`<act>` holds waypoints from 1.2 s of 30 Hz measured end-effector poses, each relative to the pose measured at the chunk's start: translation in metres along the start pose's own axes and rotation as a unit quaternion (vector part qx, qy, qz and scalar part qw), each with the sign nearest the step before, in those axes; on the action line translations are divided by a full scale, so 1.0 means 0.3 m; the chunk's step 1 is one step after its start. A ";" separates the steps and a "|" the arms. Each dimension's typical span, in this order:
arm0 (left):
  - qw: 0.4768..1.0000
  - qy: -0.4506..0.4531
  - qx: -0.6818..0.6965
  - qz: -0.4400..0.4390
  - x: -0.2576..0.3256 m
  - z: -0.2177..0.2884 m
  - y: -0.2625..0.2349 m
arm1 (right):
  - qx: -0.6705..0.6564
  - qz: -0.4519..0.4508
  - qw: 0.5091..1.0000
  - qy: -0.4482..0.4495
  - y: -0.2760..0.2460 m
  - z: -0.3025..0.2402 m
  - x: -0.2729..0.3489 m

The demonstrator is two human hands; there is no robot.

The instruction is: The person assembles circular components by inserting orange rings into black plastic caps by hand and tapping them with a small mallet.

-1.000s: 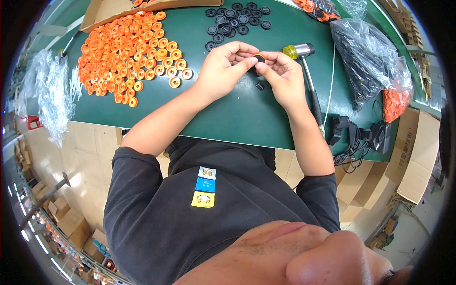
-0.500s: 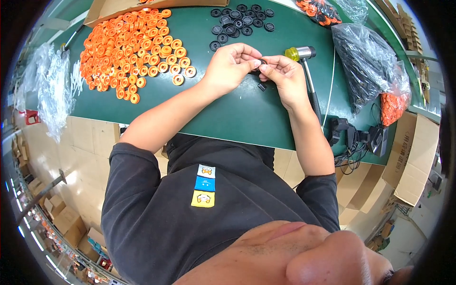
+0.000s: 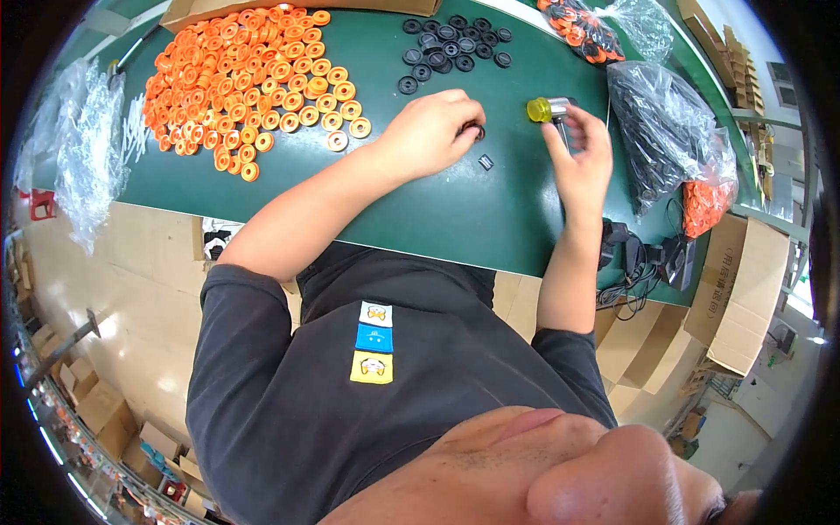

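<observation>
Left hand (image 3: 429,131) pinching small black ring part (image 3: 475,132) on green tabletop (image 3: 420,210); right hand (image 3: 582,157) half-open, reaching yellow-headed metal mallet (image 3: 551,112) beside ring. Step: seating part; next needs firm mallet grip.

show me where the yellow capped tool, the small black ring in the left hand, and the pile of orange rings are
yellow capped tool (image 3: 540,109), head view, on its yellow cap.
small black ring (image 3: 476,132), head view, at the left hand's fingertips.
pile of orange rings (image 3: 245,79), head view, middle of the heap.

Small black ring (image 3: 473,131) pinched upright at left fingertips; yellow-capped metal tool (image 3: 549,112) lying on green table, touching right fingers; tiny black piece (image 3: 486,162) flat between them
</observation>
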State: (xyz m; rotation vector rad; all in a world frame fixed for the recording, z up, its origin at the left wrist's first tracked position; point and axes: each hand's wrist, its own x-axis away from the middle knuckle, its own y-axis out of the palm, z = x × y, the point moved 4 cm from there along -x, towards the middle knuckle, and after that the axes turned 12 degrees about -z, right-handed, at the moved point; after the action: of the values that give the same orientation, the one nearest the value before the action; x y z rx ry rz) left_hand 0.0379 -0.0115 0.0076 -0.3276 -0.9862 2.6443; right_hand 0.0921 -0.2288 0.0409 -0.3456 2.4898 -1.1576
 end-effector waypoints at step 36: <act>0.986 0.003 0.072 0.148 0.009 -0.045 -0.093 | 0.087 -0.285 0.954 -0.022 -0.015 -0.230 0.250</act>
State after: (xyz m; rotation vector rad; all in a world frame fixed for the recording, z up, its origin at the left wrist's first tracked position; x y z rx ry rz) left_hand 0.0451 0.0175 0.0159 -0.4815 -0.7916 2.9582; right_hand -0.0048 -0.2123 0.0684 -1.0766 2.2851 -1.5425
